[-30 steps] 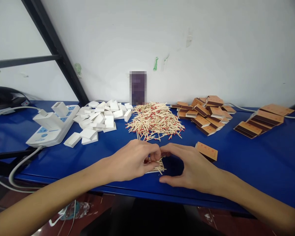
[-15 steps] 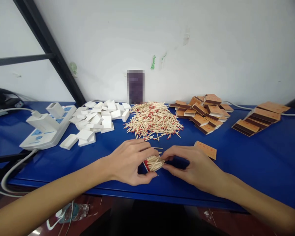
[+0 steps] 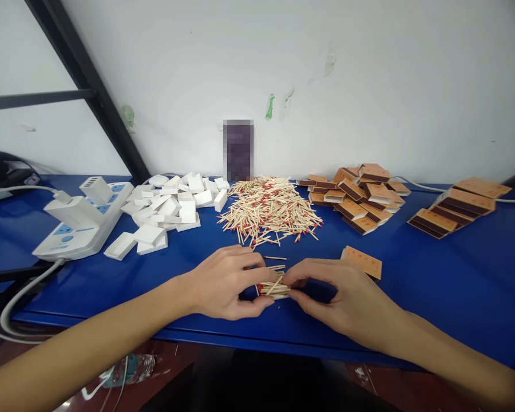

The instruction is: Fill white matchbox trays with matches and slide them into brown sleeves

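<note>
Between the two hands, in the head view, sits a little white tray [image 3: 278, 297] full of matches [image 3: 273, 288]. The left hand [image 3: 229, 283] holds it, with fingers on the far side and the thumb on the near side. The right hand [image 3: 347, 292] has its thumb and fingertips at the tray's right end, and I cannot tell if they pinch it or only touch it. Just past the grip lie a few loose matches [image 3: 275, 258], and farther back is a big match pile [image 3: 271, 212]. Far to the left of the grip are white boxes [image 3: 189, 212]. Right by the right hand lies one orange box [image 3: 364, 262], with more orange boxes [image 3: 354, 212] behind it
</note>
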A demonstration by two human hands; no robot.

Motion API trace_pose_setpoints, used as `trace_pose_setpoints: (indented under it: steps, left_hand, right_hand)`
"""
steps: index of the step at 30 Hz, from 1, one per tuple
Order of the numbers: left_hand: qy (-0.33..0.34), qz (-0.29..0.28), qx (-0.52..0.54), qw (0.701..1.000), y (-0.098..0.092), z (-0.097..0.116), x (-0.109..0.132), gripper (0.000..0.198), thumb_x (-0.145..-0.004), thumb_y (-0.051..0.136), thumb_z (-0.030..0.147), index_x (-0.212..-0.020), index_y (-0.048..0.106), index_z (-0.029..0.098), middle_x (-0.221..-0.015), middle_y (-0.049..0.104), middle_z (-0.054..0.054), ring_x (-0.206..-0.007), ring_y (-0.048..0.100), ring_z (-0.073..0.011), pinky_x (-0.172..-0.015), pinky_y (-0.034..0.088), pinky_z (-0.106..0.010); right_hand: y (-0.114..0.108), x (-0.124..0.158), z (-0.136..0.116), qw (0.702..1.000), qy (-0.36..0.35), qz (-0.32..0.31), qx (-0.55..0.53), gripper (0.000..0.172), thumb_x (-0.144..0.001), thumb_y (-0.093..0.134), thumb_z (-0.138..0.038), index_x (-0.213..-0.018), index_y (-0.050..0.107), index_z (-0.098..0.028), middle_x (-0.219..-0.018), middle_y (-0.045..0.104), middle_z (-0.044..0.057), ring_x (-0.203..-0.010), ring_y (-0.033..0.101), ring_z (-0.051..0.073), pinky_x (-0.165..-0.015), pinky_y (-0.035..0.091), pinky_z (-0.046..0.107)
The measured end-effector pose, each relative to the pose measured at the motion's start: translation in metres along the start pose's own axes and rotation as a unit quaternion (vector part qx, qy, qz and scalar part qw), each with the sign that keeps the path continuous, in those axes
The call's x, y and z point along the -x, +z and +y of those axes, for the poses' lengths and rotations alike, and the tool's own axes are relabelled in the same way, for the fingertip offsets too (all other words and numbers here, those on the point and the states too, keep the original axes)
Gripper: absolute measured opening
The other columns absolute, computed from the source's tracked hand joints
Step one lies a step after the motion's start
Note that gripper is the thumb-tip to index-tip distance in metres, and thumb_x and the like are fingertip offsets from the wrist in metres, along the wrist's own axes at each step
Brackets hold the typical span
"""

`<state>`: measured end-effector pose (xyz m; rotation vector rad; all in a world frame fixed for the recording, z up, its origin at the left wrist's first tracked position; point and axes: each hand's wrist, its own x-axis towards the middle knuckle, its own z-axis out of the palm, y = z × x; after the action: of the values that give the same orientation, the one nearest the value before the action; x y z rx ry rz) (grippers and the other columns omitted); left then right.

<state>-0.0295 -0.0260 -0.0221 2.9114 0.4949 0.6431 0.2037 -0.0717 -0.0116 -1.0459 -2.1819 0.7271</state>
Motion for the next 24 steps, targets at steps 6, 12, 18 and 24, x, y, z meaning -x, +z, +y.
trace_pose_setpoints:
  steps: [6,12,18,24]
  left_hand:
    - [0.000,-0.006,0.016,1.000,0.000,0.000,-0.001,0.024,-0.091,0.055,0.033,-0.107,0.065,0.018,-0.089,0.063,-0.005,-0.074,0.058,-0.0164,-0.070,0.044,-0.031]
    - [-0.007,-0.021,0.027,0.999,-0.001,0.000,0.000,0.023,-0.092,0.055,0.033,-0.108,0.065,0.019,-0.090,0.062,-0.004,-0.077,0.057,-0.0167,-0.073,0.043,-0.031]
    - [-0.014,-0.026,0.039,0.999,-0.002,0.000,0.002,0.023,-0.094,0.054,0.035,-0.107,0.065,0.021,-0.091,0.062,-0.004,-0.079,0.058,-0.0167,-0.076,0.041,-0.032]
    - [-0.029,-0.023,0.042,0.998,-0.003,0.001,0.001,0.023,-0.089,0.058,0.035,-0.105,0.065,0.019,-0.091,0.064,-0.003,-0.084,0.058,-0.0175,-0.081,0.039,-0.033]
  right_hand:
    - [-0.002,-0.001,-0.001,1.000,0.002,0.001,-0.005,0.011,-0.086,0.062,-0.016,-0.083,0.070,-0.022,-0.091,0.070,0.002,-0.080,0.066,0.014,-0.073,0.054,0.026]
    - [0.004,-0.006,0.004,1.000,-0.006,0.007,0.021,0.009,-0.087,0.061,-0.015,-0.084,0.067,-0.021,-0.083,0.067,0.001,-0.075,0.063,0.014,-0.068,0.053,0.027]
    - [0.006,-0.004,0.019,0.989,-0.111,0.012,0.100,0.010,-0.094,0.056,-0.018,-0.100,0.064,-0.019,-0.090,0.065,0.005,-0.079,0.063,0.015,-0.071,0.054,0.029]
    - [0.006,-0.002,0.023,0.973,-0.185,-0.005,0.139,0.013,-0.097,0.050,-0.017,-0.100,0.063,-0.018,-0.093,0.066,0.007,-0.084,0.064,0.016,-0.075,0.055,0.030]
